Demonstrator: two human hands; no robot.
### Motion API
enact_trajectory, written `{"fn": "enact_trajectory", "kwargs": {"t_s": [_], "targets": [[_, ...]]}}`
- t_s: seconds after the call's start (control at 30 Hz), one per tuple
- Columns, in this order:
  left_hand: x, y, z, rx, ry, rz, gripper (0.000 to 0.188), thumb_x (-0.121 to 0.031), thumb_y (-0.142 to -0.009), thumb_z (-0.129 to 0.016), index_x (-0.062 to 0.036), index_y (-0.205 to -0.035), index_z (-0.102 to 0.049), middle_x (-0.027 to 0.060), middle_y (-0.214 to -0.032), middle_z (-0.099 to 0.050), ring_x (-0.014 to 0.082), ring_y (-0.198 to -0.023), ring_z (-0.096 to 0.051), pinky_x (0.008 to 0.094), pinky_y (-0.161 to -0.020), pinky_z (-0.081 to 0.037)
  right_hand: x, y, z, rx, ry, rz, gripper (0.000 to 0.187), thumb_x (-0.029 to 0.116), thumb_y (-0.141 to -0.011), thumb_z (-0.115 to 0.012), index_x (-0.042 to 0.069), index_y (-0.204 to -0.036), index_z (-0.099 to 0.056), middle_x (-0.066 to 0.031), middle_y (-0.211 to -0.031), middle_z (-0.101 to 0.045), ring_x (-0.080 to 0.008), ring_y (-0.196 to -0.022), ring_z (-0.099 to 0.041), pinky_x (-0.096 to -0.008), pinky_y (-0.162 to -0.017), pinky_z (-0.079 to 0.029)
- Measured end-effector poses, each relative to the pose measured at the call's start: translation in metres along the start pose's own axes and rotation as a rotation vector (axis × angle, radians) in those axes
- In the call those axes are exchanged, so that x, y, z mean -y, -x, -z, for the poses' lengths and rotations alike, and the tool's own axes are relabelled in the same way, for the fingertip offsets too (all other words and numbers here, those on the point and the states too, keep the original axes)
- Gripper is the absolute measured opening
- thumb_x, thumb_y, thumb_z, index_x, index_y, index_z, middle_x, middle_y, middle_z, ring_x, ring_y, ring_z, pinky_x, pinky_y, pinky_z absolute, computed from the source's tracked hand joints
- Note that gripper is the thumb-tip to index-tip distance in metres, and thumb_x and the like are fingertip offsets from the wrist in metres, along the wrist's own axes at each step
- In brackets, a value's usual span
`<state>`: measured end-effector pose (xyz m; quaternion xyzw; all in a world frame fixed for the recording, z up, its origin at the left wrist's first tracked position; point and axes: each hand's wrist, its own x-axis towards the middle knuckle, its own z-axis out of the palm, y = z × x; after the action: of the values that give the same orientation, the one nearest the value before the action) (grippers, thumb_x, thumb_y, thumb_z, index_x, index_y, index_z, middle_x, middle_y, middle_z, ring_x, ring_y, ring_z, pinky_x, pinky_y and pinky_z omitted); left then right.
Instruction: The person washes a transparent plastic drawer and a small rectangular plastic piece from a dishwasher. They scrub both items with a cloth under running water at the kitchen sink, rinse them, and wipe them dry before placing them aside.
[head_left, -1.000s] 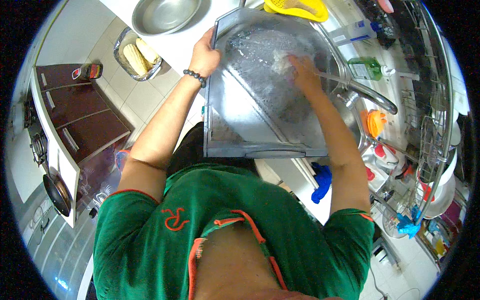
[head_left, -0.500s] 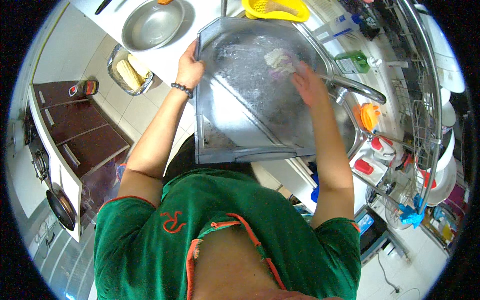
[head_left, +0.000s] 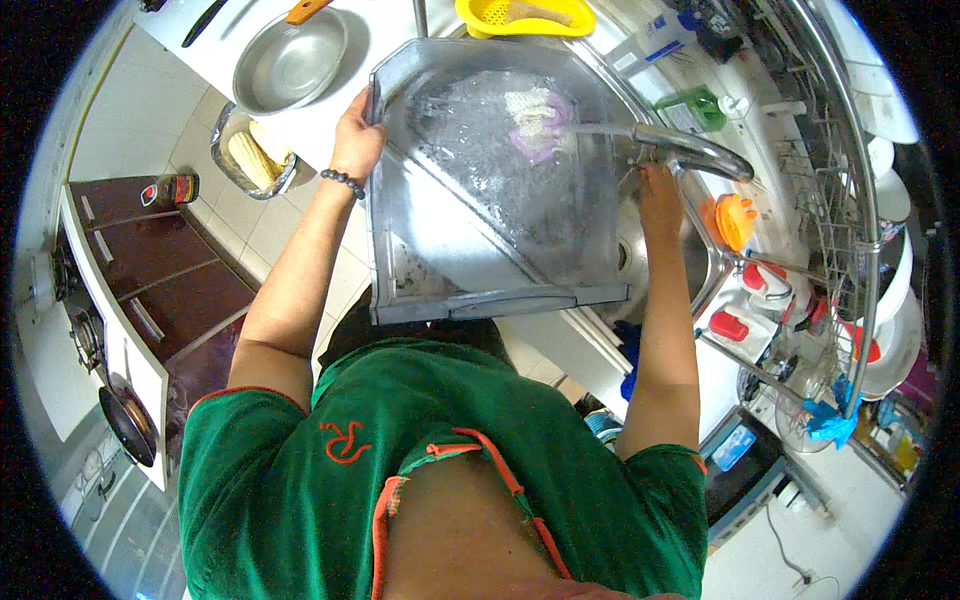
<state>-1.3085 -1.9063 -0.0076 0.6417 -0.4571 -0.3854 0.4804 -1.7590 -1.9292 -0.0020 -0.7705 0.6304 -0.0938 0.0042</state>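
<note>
A large grey metal panel (head_left: 450, 235) with a raised rim lies tilted over the sink, its surface wet and foamy. My left hand (head_left: 357, 140) grips its left edge, fingers wrapped round the rim. On its upper part rests a crumpled white and purple cloth (head_left: 540, 125), touched by neither hand. The tap (head_left: 700, 155) pours a stream of water toward the cloth. Just under the spout's base, my right hand (head_left: 660, 200) is closed at the tap handle, which its fingers mostly hide.
The steel sink (head_left: 690, 245) shows right of the panel. A metal bowl (head_left: 290, 62) stands on the left counter, a yellow strainer (head_left: 525, 15) behind. A green bottle (head_left: 690, 110), orange gloves (head_left: 735, 222) and a wire dish rack (head_left: 870, 250) line the right. Corn (head_left: 252, 155) lies in a foil-lined container lower left.
My right hand has left the cloth and moved right and nearer to the tap handle. The cloth stays on the panel. Water now runs from the tap. My left hand keeps its grip.
</note>
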Motion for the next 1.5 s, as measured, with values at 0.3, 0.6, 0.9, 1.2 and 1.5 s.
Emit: {"fn": "enact_trajectory", "kwargs": {"t_s": [0.3, 0.6, 0.9, 1.2, 1.5], "targets": [[0.003, 0.001, 0.002, -0.012, 0.029, 0.017, 0.063, 0.01, -0.065, -0.044, 0.0015, -0.127, -0.041, 0.0102, -0.113, -0.056, 0.0165, -0.103, -0.053, 0.0233, -0.091, -0.037, 0.018, -0.027, 0.001, 0.026, 0.135, -0.15, 0.018, 0.021, -0.09, -0.042, 0.006, -0.095, -0.052, -0.016, -0.097, -0.054, -0.0348, -0.084, -0.057, -0.0444, -0.069, -0.047], [0.0, 0.004, 0.003, 0.005, 0.013, 0.018, 0.066, 0.013, -0.063, -0.044, 0.0021, -0.127, -0.04, 0.0085, -0.12, -0.052, 0.0159, -0.109, -0.049, 0.0237, -0.093, -0.035, 0.046, 0.01, 0.031, -0.193, -0.064, -0.078, 0.028, 0.016, -0.082, -0.055, 0.006, -0.108, -0.054, -0.0152, -0.1, -0.054, -0.0313, -0.089, -0.056, -0.0415, -0.075, -0.045], [0.002, 0.0, 0.0, 0.005, 0.019, -0.022, 0.067, 0.013, -0.062, -0.045, 0.0027, -0.127, -0.04, 0.0076, -0.119, -0.052, 0.0162, -0.109, -0.048, 0.0229, -0.093, -0.034, 0.144, -0.059, -0.028, 0.18, -0.124, 0.182, 0.06, 0.01, -0.076, -0.058, 0.007, -0.131, -0.033, -0.0179, -0.136, -0.032, -0.0329, -0.124, -0.034, -0.0386, -0.101, -0.031], [-0.012, 0.01, -0.001, -0.026, 0.056, 0.014, 0.067, 0.014, -0.062, -0.044, 0.0053, -0.128, -0.037, 0.0121, -0.125, -0.048, 0.0177, -0.117, -0.043, 0.0248, -0.098, -0.03, 0.162, -0.066, -0.076, 0.101, -0.133, 0.402, 0.053, 0.029, -0.072, -0.066, 0.008, -0.117, -0.048, -0.0145, -0.128, -0.041, -0.0375, -0.109, -0.044, -0.0457, -0.092, -0.036], [-0.004, 0.009, 0.001, -0.013, -0.045, -0.057, 0.07, 0.016, -0.06, -0.046, 0.0034, -0.129, -0.037, 0.0121, -0.126, -0.047, 0.0178, -0.116, -0.043, 0.0243, -0.099, -0.03, 0.181, -0.12, -0.102, 0.019, -0.594, -0.168, 0.046, 0.015, -0.065, -0.071, 0.002, -0.104, -0.05, -0.022, -0.104, -0.051, -0.0375, -0.098, -0.049, -0.0409, -0.087, -0.04]]}}
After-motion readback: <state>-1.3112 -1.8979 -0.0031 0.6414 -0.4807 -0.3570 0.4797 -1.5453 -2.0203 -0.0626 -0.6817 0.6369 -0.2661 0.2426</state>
